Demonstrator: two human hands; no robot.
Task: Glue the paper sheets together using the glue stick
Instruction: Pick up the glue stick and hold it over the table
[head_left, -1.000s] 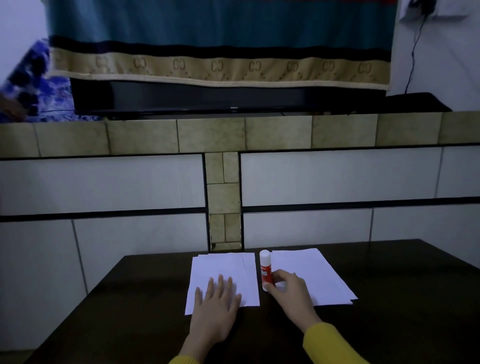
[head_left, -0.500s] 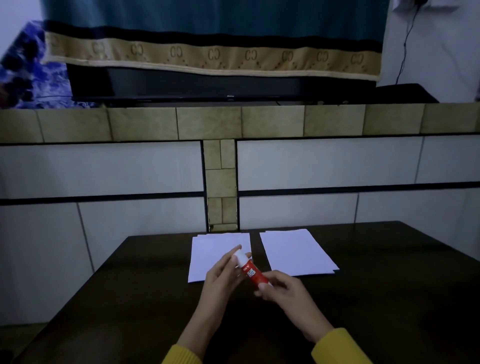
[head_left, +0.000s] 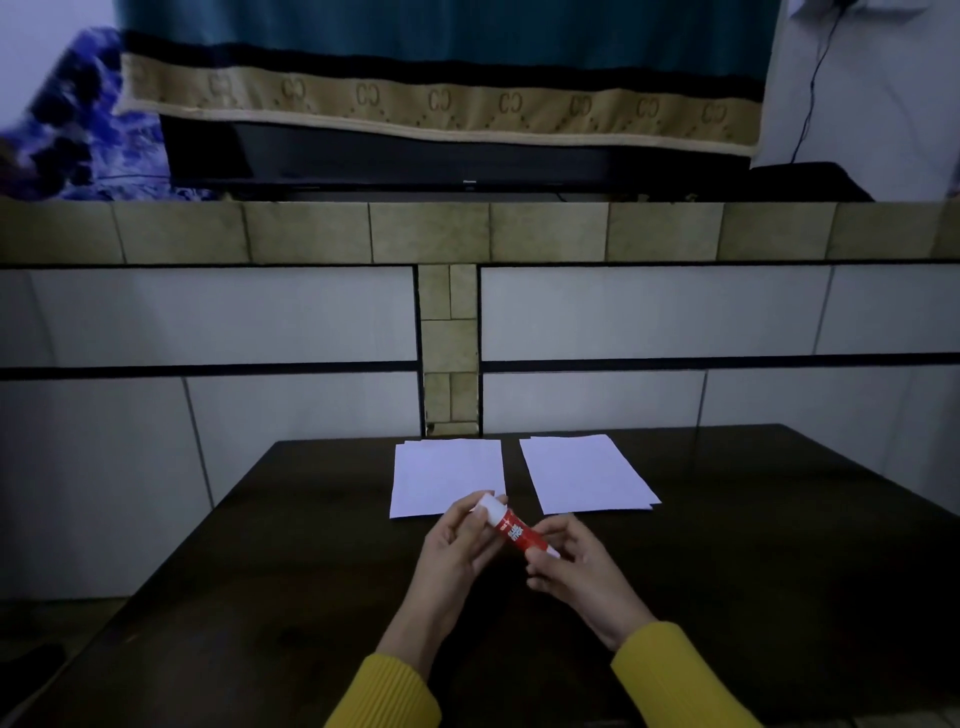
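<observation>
A red glue stick (head_left: 517, 531) with a white cap is held tilted above the dark table, between both hands. My left hand (head_left: 460, 545) pinches the white cap end; my right hand (head_left: 576, 569) grips the red body's lower end. Two white paper stacks lie flat beyond the hands: the left stack (head_left: 444, 475) and the right stack (head_left: 584, 473), with a narrow gap between them. The cap still sits on the stick.
The dark wooden table (head_left: 779, 545) runs to a tiled wall (head_left: 447, 338) at its far edge. A ledge above carries a black screen (head_left: 467, 161) under a teal and beige cloth. The floor drops off left of the table.
My right hand lifted the glue stick from between the paper stacks toward me. My left hand left the left stack and took hold of the cap. The view tilted slightly.
</observation>
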